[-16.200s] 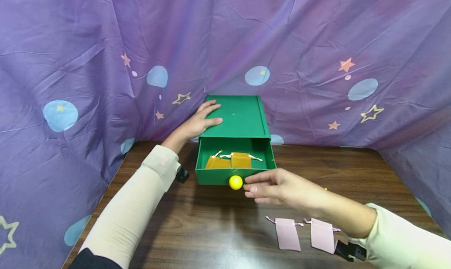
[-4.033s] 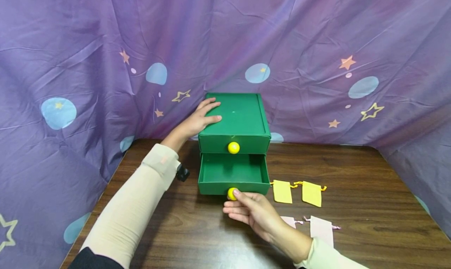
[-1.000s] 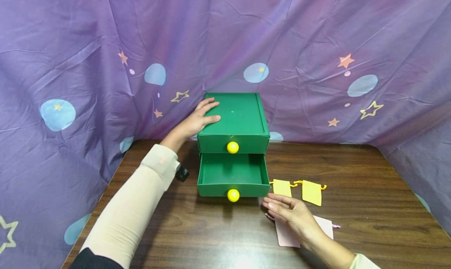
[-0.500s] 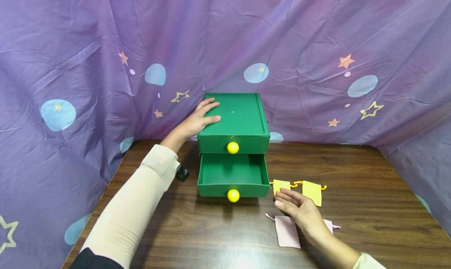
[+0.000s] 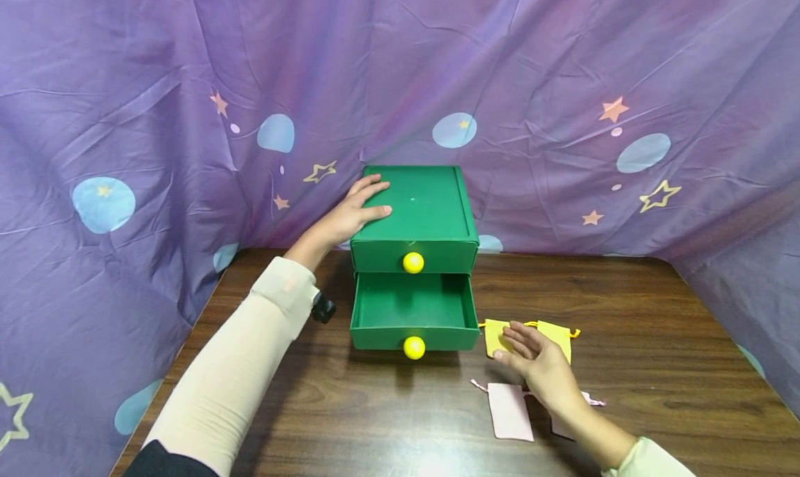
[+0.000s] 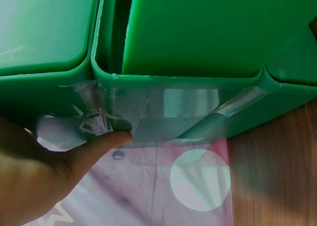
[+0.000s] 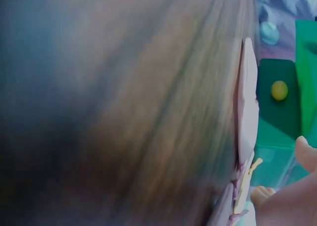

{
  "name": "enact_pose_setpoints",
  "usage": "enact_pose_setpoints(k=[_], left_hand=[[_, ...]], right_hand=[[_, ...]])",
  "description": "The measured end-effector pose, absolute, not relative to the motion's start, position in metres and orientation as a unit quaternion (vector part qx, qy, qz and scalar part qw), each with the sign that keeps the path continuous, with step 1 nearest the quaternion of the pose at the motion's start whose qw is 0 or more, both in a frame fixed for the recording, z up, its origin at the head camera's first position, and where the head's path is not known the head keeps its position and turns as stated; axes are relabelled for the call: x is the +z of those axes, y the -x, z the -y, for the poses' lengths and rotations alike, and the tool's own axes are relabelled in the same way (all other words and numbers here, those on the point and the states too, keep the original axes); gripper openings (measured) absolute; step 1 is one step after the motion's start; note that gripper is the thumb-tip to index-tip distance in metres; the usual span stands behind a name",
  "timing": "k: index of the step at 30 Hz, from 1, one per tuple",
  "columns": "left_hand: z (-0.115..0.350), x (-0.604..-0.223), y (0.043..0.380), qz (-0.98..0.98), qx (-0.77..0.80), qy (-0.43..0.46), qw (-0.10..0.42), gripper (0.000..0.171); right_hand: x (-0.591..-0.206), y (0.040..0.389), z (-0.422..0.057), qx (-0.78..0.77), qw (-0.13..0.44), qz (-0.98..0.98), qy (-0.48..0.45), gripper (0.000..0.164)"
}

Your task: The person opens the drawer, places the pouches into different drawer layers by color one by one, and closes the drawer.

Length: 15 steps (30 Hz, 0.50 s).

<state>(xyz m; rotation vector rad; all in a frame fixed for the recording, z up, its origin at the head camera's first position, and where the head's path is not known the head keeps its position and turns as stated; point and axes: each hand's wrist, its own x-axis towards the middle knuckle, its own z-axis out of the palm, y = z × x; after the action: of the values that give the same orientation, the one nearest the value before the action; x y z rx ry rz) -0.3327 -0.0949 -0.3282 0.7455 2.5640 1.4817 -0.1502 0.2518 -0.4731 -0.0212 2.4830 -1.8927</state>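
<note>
My left hand (image 5: 353, 212) rests on the top left edge of a green two-drawer cabinet (image 5: 419, 203); its thumb (image 6: 106, 142) shows in the left wrist view. The upper drawer (image 5: 381, 256) is closed. The lower drawer (image 5: 381, 339) is pulled out, with a bare floor and a round yellow knob (image 5: 414, 348). My right hand (image 5: 546, 373) hovers, loosely bent and holding nothing, by a yellow drawstring pouch (image 5: 495, 337). It partly covers a second yellow pouch (image 5: 558, 337). Whether it touches either is unclear.
Nearer the front of the wooden table (image 5: 350, 414) lies a pink drawstring pouch (image 5: 511, 413). Another pink pouch (image 5: 560, 427) is mostly hidden beneath my right forearm. A purple curtain (image 5: 531, 67) hangs behind the table and at both sides.
The upper drawer, earlier out with mustard pouches inside, was closed. My right hand pulled the lower drawer by its knob, released it and moved right to the yellow pouches. My left hand stayed.
</note>
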Motion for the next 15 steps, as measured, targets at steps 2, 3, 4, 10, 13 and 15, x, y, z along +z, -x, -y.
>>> enact_pose_setpoints(k=[2,3,4,10,13,15], left_hand=[[0.094,-0.328,0.333,-0.841,0.481,-0.246,0.037,0.062],[0.094,-0.328,0.333,-0.842,0.479,-0.247,0.033,0.062],[0.094,-0.328,0.333,-0.843,0.477,-0.248,0.030,0.062],[0.094,-0.328,0.333,-0.845,0.474,-0.247,0.026,0.062],[0.094,-0.328,0.333,-0.843,0.477,-0.245,0.032,0.062],[0.094,-0.328,0.332,-0.842,0.478,-0.246,0.036,0.062]], right_hand=[[-0.473,0.153,-0.253,-0.597,0.001,-0.802,0.014,0.071],[-0.473,0.154,-0.253,-0.594,-0.003,-0.804,0.015,0.071],[-0.473,0.156,-0.254,-0.591,-0.006,-0.806,0.017,0.070],[-0.473,0.163,-0.253,-0.544,-0.006,-0.839,0.022,0.072],[-0.473,0.165,-0.252,-0.515,0.003,-0.857,0.019,0.072],[-0.474,0.166,-0.252,-0.495,0.008,-0.869,0.019,0.071]])
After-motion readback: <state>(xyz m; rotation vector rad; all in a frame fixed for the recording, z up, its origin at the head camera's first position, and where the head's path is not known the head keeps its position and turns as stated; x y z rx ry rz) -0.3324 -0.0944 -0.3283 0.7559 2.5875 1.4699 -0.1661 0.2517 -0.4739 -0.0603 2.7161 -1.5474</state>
